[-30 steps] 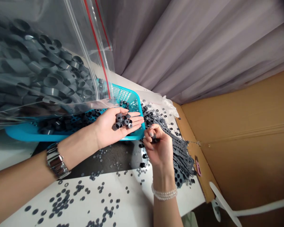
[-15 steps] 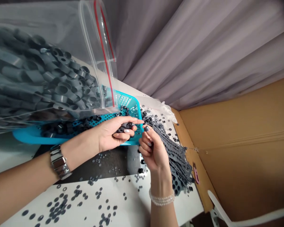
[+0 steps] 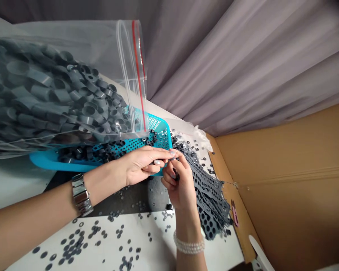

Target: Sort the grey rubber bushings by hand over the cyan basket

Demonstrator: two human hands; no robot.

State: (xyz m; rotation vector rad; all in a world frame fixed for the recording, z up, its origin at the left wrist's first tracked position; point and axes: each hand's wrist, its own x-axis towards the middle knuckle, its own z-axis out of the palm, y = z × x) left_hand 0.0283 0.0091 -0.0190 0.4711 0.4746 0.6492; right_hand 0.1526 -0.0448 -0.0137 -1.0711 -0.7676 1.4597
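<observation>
My left hand (image 3: 142, 165) is curled shut around small grey rubber rings, in front of the near corner of a turquoise basket (image 3: 45, 160). My right hand (image 3: 178, 182) meets its fingertips, fingers pinched on a small dark ring. Both hands touch just above the table. The basket holds more dark rings. To the right lies a pile of grey perforated rubber sheets (image 3: 209, 192).
A clear zip bag (image 3: 59, 90) full of large grey rings leans over the basket at left. Small grey discs (image 3: 73, 241) are scattered over the white table. A cardboard wall (image 3: 285, 180) stands at right, a grey curtain (image 3: 228, 56) behind.
My left hand lay open with rings on the palm; it has closed over them. My right hand has risen to meet its fingertips. The view has shifted a little.
</observation>
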